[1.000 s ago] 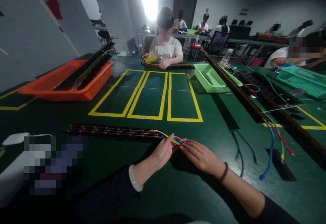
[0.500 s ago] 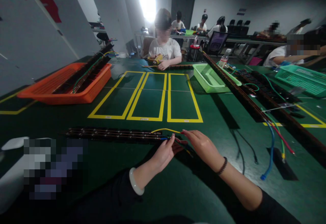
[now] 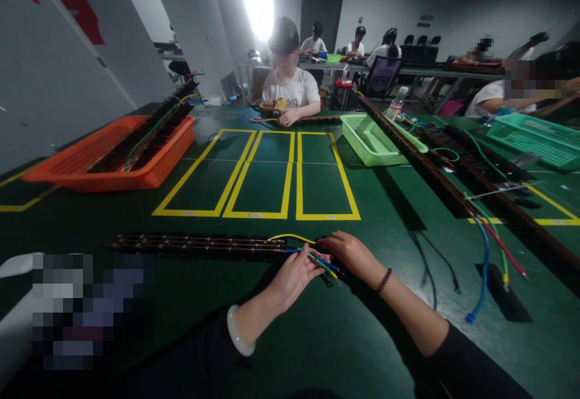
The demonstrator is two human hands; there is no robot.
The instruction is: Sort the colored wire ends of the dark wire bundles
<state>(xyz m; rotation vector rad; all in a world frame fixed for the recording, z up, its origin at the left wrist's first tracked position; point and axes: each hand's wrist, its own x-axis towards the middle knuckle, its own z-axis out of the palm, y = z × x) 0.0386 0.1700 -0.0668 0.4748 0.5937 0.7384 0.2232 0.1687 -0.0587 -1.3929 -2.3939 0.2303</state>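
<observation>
A long dark strip (image 3: 194, 245) with thin copper-coloured lines lies crosswise on the green table. From its right end a yellow wire (image 3: 290, 236) arches over to my right hand (image 3: 356, 257), whose fingertips are pinched on the wire's far end. My left hand (image 3: 290, 278) is closed at the same end of the strip, thumb on top, around a green wire (image 3: 322, 262) and a blue wire (image 3: 333, 265). Their terminal ends stick out past my left fingers, below my right hand. Where my left palm meets the strip is hidden.
An orange basket (image 3: 156, 178) with similar strips stands left. At the right, a light green basket (image 3: 385, 156) sits beside long strips (image 3: 421, 166) with hanging wires. Yellow-taped rectangles (image 3: 256, 214) mark the table ahead. A person (image 3: 290, 87) works across the table.
My right hand has moved slightly left and down with the yellow wire's end, and its arch sits lower. More of the green and blue wires shows past my left fingers.
</observation>
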